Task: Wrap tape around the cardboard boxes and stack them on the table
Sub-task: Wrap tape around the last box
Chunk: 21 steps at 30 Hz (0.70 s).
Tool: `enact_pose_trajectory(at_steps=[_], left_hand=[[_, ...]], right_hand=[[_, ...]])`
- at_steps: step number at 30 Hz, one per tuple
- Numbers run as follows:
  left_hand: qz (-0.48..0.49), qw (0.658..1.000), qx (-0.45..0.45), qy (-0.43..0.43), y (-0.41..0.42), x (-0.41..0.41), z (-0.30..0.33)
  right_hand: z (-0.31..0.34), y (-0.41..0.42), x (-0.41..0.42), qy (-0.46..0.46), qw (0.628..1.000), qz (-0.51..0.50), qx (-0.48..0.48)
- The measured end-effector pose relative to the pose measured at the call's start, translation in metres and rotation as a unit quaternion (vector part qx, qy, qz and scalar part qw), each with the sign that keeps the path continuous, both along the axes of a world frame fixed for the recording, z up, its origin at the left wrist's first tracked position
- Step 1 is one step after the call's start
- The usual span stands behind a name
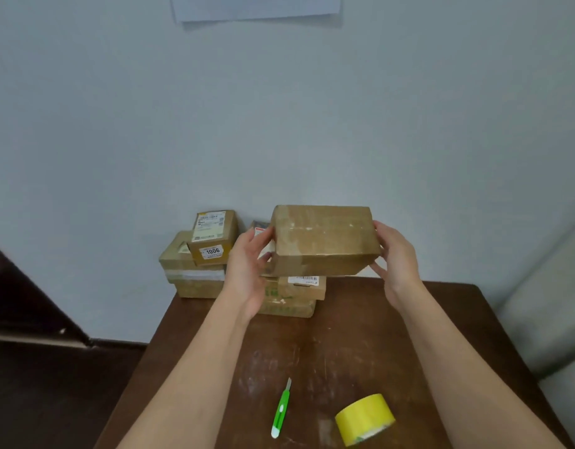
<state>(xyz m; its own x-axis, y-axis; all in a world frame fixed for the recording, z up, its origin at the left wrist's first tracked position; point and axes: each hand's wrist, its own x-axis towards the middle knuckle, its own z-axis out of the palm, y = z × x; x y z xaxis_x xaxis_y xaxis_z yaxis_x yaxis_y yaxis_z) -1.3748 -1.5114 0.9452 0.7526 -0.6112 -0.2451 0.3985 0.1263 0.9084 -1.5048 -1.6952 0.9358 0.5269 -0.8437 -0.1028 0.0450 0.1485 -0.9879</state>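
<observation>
On the left we've got a finished stack (195,267) against the wall, the "1006" box (212,238) on top. Our left hand (250,270) and right hand (398,260) grasp the taped cardboard box (321,241) by its ends, level above the middle pile (292,294), likely to set it square. Green cutter (281,408) and yellow tape roll (365,418) wait on the worktop (441,319) close to us, within reach.

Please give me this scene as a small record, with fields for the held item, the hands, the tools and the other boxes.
held item: cardboard box, lifted above the right stack
hands: left hand and right hand grip its two ends
tools: green cutter and yellow tape roll lie on the table, untouched
other boxes: left stack at the wall, top box labelled 1006
</observation>
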Motion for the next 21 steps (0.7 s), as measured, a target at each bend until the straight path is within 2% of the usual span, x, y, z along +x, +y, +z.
enact_pose_trajectory(at_steps=[4, 8, 12, 15, 18, 21], left_hand=[[-0.001, 0.997, 0.044, -0.065, -0.002, -0.006, 0.012], [-0.012, 0.994, 0.074, -0.082, 0.007, -0.012, 0.013], [-0.017, 0.988, 0.106, -0.11, 0.016, -0.014, 0.004], [-0.052, 0.981, 0.116, -0.15, 0.014, -0.019, 0.008], [-0.102, 0.962, 0.118, -0.225, 0.01, -0.022, 0.017], [-0.153, 0.947, 0.099, -0.264, 0.009, -0.021, 0.024]], right_hand=[[-0.002, -0.004, -0.003, -0.011, 0.999, -0.029, 0.032], [-0.014, -0.001, 0.0, -0.015, 0.995, -0.041, 0.084], [-0.039, 0.008, 0.004, 0.026, 0.992, -0.042, 0.113], [-0.052, 0.011, 0.001, 0.06, 0.986, -0.052, 0.144], [-0.06, 0.019, -0.002, 0.049, 0.972, -0.052, 0.224], [-0.061, 0.03, -0.003, 0.048, 0.965, -0.053, 0.253]])
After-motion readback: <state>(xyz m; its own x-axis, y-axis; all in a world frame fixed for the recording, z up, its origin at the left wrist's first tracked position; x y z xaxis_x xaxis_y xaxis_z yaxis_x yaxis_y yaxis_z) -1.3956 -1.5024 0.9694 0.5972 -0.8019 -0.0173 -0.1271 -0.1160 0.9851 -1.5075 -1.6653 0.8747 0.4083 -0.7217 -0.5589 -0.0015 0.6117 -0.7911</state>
